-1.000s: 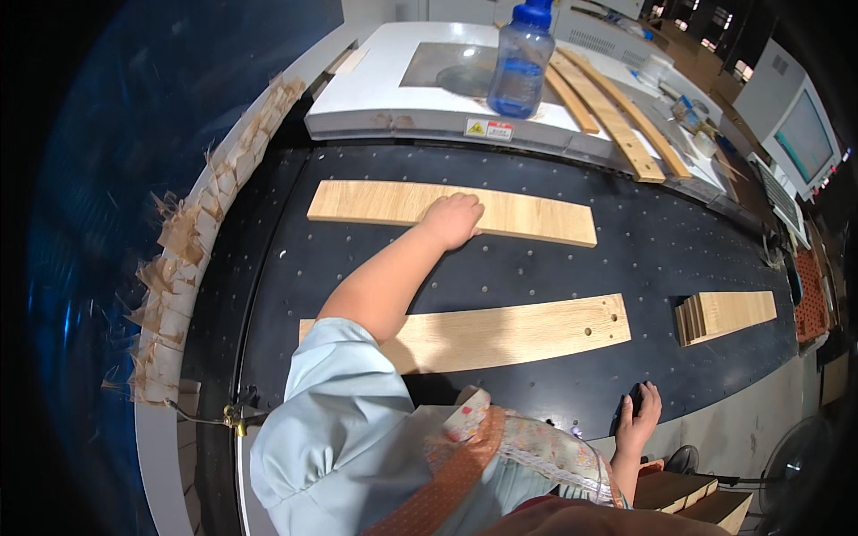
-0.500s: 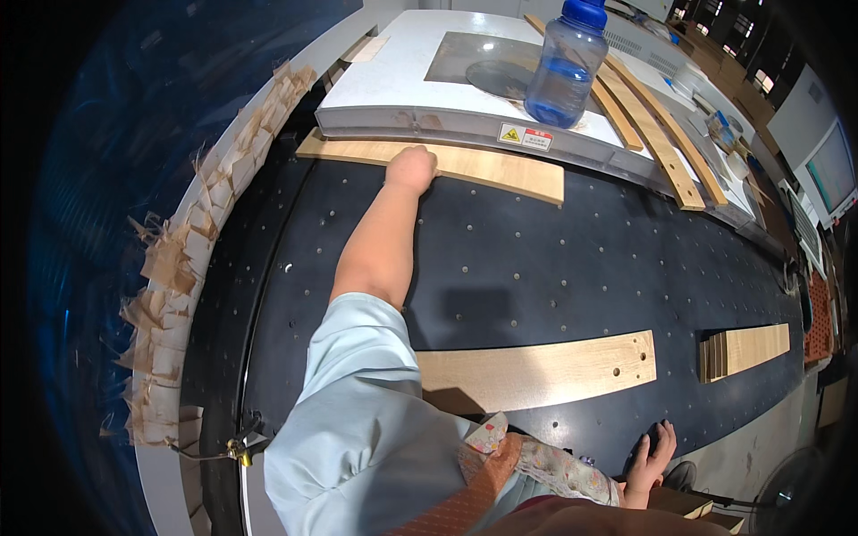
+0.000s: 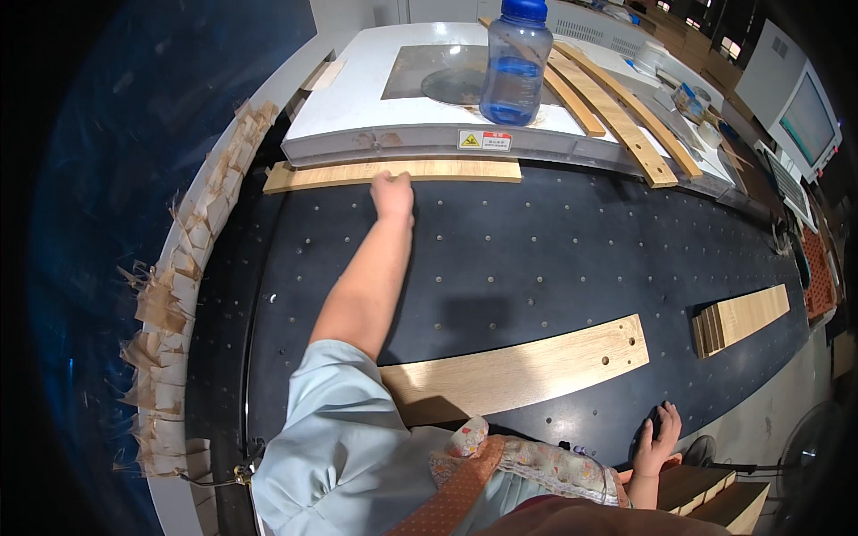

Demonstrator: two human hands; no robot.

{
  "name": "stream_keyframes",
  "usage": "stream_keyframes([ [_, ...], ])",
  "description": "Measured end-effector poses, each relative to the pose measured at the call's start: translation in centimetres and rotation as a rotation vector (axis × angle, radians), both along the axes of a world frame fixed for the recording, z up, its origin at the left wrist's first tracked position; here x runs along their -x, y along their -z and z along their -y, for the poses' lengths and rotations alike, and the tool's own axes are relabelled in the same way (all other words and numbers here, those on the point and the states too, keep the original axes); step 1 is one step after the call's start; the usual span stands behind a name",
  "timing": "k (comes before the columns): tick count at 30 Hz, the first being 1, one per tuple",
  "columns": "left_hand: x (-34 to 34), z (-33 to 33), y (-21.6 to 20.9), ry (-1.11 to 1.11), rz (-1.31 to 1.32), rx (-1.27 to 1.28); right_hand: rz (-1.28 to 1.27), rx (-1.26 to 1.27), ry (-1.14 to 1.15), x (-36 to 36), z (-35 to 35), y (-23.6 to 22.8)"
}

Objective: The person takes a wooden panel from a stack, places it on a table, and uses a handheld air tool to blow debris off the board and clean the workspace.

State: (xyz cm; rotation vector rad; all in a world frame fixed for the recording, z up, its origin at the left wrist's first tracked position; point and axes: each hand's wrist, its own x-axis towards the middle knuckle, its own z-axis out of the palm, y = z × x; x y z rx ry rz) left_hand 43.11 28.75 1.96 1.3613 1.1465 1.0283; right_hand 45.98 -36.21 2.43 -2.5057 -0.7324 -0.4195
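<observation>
The far board point(image 3: 465, 171) is apparently being aligned by the left hand point(image 3: 391, 196), grip unclear; squareness seems needed next. The right hand point(image 3: 658, 439) is unclenched.

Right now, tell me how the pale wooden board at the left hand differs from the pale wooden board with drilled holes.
The far board lies along the white machine; the drilled board lies well apart from it. The left hand touches the far board; no hand touches the drilled board. The far board's visible strip shows no holes; the drilled board has dark holes near its right end. Both are long, pale wood.
</observation>
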Motion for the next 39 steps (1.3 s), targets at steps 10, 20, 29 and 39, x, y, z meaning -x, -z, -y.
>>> stream_keyframes([
  [10, -2.5, 1.7, -2.4, 0.089, 0.894, 0.401, 0.046, -0.001, 0.019, 0.0, 0.0, -0.2],
  [20, -3.1, 2.9, -4.3, -0.021, 0.813, 0.410, 0.081, -0.018, 0.036, 0.2, -0.3, -0.1],
  [29, -3.7, 3.6, -4.1, 0.023, 0.798, 0.401, 0.098, 0.002, 0.044, 0.3, 0.0, -0.3],
  [39, 7.5, 11.5, -8.2, 0.754, 0.168, 0.263, 0.119, 0.086, 0.000, -0.1, -0.1, -1.7],
])
